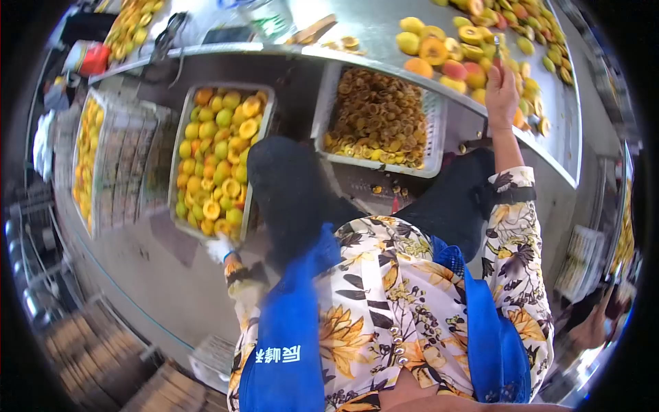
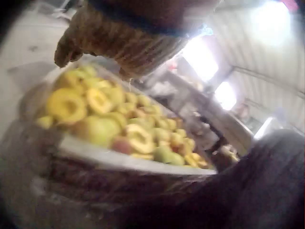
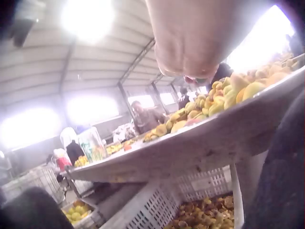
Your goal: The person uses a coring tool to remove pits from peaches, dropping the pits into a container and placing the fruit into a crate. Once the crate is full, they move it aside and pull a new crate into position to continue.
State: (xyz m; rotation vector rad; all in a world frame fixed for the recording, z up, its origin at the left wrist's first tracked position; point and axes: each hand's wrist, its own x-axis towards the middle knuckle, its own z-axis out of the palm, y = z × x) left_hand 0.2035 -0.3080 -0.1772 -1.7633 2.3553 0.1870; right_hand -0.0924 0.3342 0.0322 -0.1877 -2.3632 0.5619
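My left hand (image 1: 220, 248), in a pale knitted glove, is at the near end of a crate (image 1: 176, 206) of whole and halved peaches (image 1: 213, 161). In the left wrist view the gloved fingers (image 2: 128, 59) hang loosely over the blurred fruit, with nothing gripped. My bare right hand (image 1: 502, 96) is over the edge of the metal table (image 1: 384, 65), holding a small tool (image 1: 497, 45) with a shiny metal tip. Around and beneath it lie piled peach halves (image 1: 434, 51). The right wrist view shows the back of that hand; the tool is mostly hidden there.
Between my knees stands a white crate (image 1: 434, 137) of brown and yellow peach scraps (image 1: 377, 113). To the left is a stacked crate (image 1: 113, 158) of peaches. A clear jar (image 1: 270, 19) and a dark flat object (image 1: 228, 34) lie on the table. Another person (image 3: 145, 117) is across it.
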